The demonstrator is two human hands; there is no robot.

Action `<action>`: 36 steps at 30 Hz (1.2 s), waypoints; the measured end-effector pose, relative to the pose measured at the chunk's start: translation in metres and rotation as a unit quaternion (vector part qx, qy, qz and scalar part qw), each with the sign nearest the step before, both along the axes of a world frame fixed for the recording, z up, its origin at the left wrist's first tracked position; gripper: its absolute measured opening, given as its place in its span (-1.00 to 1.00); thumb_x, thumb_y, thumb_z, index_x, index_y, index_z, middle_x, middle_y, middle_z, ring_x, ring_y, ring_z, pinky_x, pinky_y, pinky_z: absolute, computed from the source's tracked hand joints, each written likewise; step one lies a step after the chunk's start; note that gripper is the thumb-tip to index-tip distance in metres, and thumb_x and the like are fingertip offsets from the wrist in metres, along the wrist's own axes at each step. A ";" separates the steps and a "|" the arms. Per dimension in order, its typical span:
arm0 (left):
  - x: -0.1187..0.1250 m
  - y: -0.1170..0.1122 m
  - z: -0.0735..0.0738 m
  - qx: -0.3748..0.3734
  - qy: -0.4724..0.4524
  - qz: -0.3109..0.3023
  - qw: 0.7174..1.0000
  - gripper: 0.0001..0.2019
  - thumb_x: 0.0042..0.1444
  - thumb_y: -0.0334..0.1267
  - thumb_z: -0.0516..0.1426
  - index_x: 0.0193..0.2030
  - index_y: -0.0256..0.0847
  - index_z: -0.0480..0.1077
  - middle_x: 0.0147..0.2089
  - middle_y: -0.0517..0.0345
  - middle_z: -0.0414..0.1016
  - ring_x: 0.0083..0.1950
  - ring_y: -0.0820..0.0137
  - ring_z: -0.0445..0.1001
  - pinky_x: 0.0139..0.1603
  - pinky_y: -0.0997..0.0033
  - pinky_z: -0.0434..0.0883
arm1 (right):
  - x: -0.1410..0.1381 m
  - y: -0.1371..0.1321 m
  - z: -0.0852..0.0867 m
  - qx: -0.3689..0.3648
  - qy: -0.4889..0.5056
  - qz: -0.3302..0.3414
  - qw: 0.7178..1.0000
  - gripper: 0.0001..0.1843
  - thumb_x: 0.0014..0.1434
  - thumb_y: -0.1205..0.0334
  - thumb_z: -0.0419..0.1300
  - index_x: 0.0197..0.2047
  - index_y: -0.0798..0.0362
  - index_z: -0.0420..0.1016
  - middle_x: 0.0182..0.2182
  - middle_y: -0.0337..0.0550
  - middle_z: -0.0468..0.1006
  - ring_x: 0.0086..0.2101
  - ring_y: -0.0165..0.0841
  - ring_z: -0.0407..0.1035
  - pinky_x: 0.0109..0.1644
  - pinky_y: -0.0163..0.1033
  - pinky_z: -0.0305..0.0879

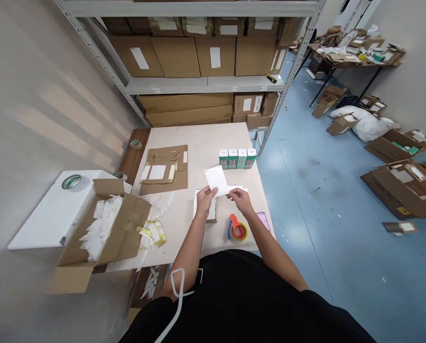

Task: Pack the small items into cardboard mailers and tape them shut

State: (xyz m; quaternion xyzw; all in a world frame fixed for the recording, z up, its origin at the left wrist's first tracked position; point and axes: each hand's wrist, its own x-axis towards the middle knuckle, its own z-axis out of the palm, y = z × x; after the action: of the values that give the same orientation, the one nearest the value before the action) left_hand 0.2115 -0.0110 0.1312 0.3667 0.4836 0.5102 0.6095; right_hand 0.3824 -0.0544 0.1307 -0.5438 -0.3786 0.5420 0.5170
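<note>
My left hand is closed, its thumb and fingers pinching the lower edge of a white paper sheet, likely a label. My right hand is closed in a pinch at the sheet's lower right corner; a further white piece of paper shows just behind its fingers. Under my left hand lies a small box with a white top, partly hidden. An orange tape dispenser with a yellow tape roll rests on the table below my right hand. Four-sided green and white cartons stand in a row beyond the sheet.
Flattened cardboard lies at the table's left. An open carton of white paper scraps stands nearer, beside crumpled tape. A phone is at the right edge. A shelf rack with boxes rises behind the table.
</note>
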 end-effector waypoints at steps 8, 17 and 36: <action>-0.002 -0.001 -0.002 0.002 0.085 0.006 0.996 -0.24 -0.16 -0.07 0.51 0.22 -0.20 0.49 0.05 -0.10 0.62 0.01 0.20 0.58 0.06 0.23 0.45 | -0.003 -0.004 0.006 0.027 0.006 0.009 1.000 -0.73 0.12 -0.06 0.32 -0.30 -0.04 0.49 -0.33 -0.17 0.65 -0.26 -0.26 0.55 -0.16 -0.16 0.39; 0.000 -0.020 0.017 0.051 0.102 -0.140 0.984 -0.60 0.00 0.06 0.42 -0.14 -0.20 0.67 -0.13 -0.03 0.68 -0.08 0.18 0.60 0.03 0.20 0.48 | -0.017 -0.013 0.022 0.068 -0.004 0.021 0.997 -0.74 0.19 -0.07 0.28 -0.29 -0.05 0.48 -0.35 -0.20 0.58 -0.25 -0.25 0.49 -0.10 -0.13 0.40; -0.110 -0.075 -0.003 -0.012 0.054 0.099 0.994 -0.60 0.06 0.11 0.35 -0.21 -0.24 0.67 -0.25 0.09 0.67 -0.15 0.20 0.60 -0.07 0.27 0.50 | -0.128 -0.027 -0.001 0.047 -0.046 0.081 0.995 -0.83 0.09 0.06 0.27 -0.38 -0.04 0.43 -0.07 -0.07 0.61 -0.14 -0.18 0.48 0.02 -0.03 0.47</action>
State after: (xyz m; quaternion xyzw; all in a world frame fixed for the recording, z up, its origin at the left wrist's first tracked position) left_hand 0.1019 -0.0856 0.1284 0.3362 0.5559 0.5419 0.5332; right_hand 0.2543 -0.0812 0.1299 -0.5107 -0.4697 0.5384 0.4782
